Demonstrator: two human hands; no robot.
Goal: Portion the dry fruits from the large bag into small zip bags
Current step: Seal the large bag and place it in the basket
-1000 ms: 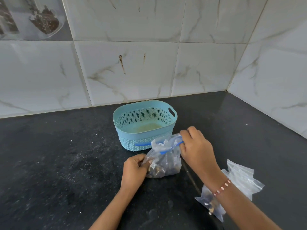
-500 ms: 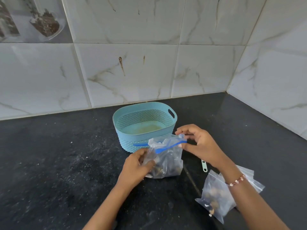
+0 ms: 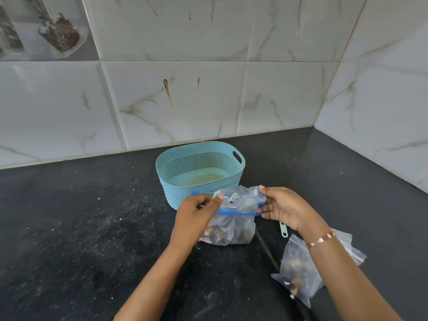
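While both hands, left [image 3: 196, 210] and right [image 3: 281, 210], pinch its mouth, the zip bag [image 3: 234, 224] holds dry fruits [image 3: 220, 235].

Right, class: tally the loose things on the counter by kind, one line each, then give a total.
Zip bags with dry fruits: 2, one held, one lying at the right
Baskets: 1, blue
Small pale green tabs: 1
Total: 4
More empty bags may lie under the right one; I cannot tell.
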